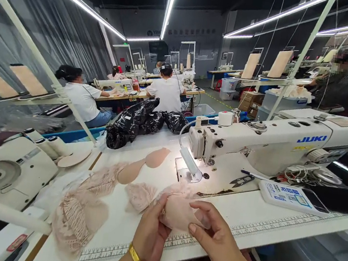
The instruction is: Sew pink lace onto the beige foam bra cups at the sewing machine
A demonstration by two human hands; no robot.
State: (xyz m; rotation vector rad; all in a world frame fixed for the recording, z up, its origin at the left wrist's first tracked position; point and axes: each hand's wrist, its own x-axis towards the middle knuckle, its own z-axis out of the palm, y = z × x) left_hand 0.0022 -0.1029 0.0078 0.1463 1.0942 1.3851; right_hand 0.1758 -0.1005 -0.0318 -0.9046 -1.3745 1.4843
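Note:
A pale pink bra cup (178, 213) with sheer, frilly fabric along its far side is between my two hands, above the table's front edge. My left hand (151, 231), with a gold bracelet at the wrist, is closed on its left side. At the cup's right edge, my right hand (215, 238) pinches the fabric between thumb and fingers. Just left of my hands lies a small pink lace piece (141, 196). Behind it are smooth pink cup pieces (131, 171), and a heap of pleated pink lace (74, 216) spreads to the left.
A white sewing machine (266, 139) stands beyond my hands, its lamp lit. Thread snips (242, 181), a pen and a phone on a white box (294, 197) lie at right. A printed ruler (277, 225) follows the front edge. Black plastic bags (132, 124) sit behind; several people work farther back.

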